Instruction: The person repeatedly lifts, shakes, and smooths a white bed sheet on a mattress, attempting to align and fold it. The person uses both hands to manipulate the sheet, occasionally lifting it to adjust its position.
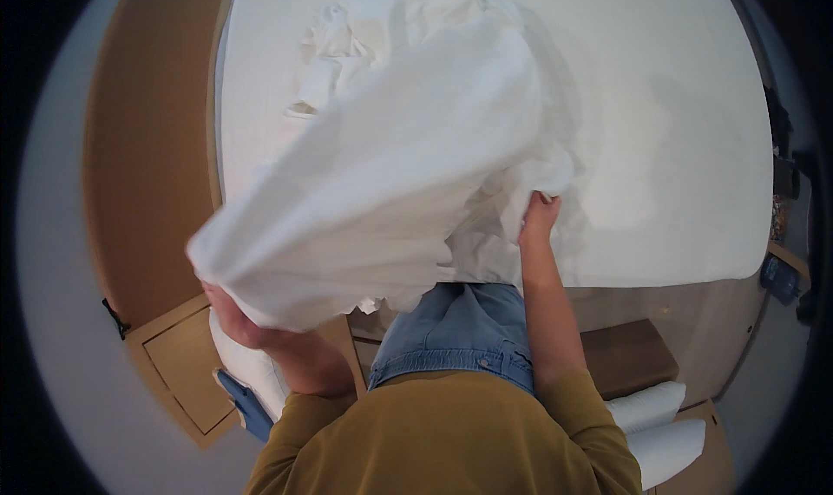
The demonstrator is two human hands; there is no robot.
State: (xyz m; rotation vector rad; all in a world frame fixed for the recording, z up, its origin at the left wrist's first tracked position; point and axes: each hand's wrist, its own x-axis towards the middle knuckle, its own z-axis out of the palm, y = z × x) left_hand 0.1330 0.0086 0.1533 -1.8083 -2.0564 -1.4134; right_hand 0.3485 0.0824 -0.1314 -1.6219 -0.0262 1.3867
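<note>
A large piece of white bed linen point(408, 148) is stretched between my hands and bunched toward the far side of the bed. Whether it is a sheet or a cover I cannot tell. My left hand point(232, 318), low at the left, is closed on a corner of it, raised off the mattress; the cloth hides most of the fingers. At the near edge of the bed, my right hand point(540, 216) pinches a gathered part of the same linen. Under it lies the mattress point(668, 191) in a white fitted cover.
A brown headboard point(147, 148) runs along the left. By it stands a wooden bedside cabinet point(186, 369), with a white pillow point(252, 360) and a blue item point(245, 406) close by. Behind me at the right are white pillows point(664, 452) and a brown box-like block point(629, 359).
</note>
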